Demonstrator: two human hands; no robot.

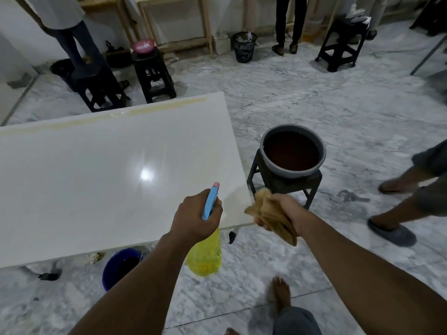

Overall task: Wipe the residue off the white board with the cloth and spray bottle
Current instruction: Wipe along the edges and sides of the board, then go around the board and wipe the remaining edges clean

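Observation:
A large glossy white board (96,170) lies flat in front of me, with a yellowish band of residue (167,105) along its far edge. My left hand (196,216) grips a spray bottle (206,255) with a yellow body and a blue trigger head, its nozzle aimed over the board's near right corner. My right hand (278,209) is closed on a crumpled tan cloth (271,213), held just off the board's right edge.
A grey basin of dark liquid (292,151) rests on a black stool right of the board. A blue bucket (121,267) stands under the board's near edge. Other people's legs (406,204) are at the right and back. Black stools (154,76) and a mesh bin (244,47) stand beyond.

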